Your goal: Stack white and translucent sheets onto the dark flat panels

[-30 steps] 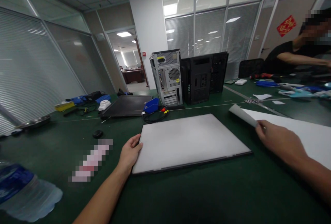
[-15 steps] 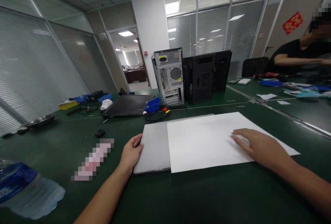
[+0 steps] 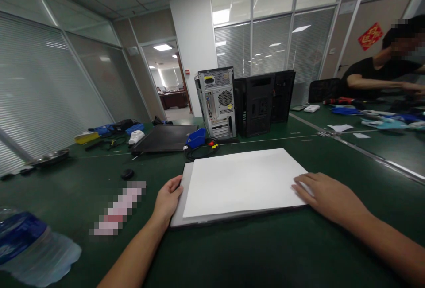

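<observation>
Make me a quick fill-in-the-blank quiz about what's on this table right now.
1. The white sheet lies on top of the closed ____.
2. The right hand rests flat on the sheet's ____ edge.
3. The left hand touches the laptop's ____ edge.
4. The table is dark ____.

Missing words: laptop; right; left; green

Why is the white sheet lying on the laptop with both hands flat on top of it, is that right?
Not quite. Only the right hand lies flat on the sheet. The left hand rests against the left edge of the laptop, beside the sheet. The head view shows it.
</observation>
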`<state>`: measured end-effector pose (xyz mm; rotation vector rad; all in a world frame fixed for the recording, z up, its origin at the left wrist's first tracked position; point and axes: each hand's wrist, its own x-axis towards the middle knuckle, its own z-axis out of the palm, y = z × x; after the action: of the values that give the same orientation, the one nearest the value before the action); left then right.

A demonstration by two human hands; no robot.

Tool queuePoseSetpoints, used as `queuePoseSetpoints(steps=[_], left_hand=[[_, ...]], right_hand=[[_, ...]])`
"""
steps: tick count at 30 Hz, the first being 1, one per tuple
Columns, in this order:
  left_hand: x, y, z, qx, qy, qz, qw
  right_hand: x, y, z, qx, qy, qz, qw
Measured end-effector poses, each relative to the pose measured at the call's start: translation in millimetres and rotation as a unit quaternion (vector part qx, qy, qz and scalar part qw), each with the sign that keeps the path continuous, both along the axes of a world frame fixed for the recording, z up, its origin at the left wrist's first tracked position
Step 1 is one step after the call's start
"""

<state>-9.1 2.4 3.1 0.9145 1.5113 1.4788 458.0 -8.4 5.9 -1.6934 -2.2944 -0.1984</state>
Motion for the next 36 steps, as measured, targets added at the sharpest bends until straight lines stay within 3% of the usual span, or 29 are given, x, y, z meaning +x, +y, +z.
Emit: queuePoseSetpoints(steps=[4, 8, 22, 27, 36], left_hand=[[-1, 2, -2.8, 0.008, -0.036, 0.0, 0.999], [0, 1, -2.7, -0.004, -0.039, -0.009, 0.999], [-2, 1, -1.5, 0.015, -0.043, 0.013, 0.999], [0, -2, -0.1, 0.008, -0.08, -0.025, 0.996], [2, -11, 14.4, -0.042, -0.133, -0.062, 0.988]], right_hand=[[-5, -2, -0.6, -0.014, -0.008, 0.069, 0.997], [0, -2, -2.3, -0.046, 0.015, 0.094, 0.994], [-3, -5, -1.0, -0.009, -0.023, 0.07, 0.997], [-4, -5, 1.8, -0.008, -0.031, 0.103, 0.994], [-3, -6, -1.0, 0.008, -0.038, 0.081, 0.996]])
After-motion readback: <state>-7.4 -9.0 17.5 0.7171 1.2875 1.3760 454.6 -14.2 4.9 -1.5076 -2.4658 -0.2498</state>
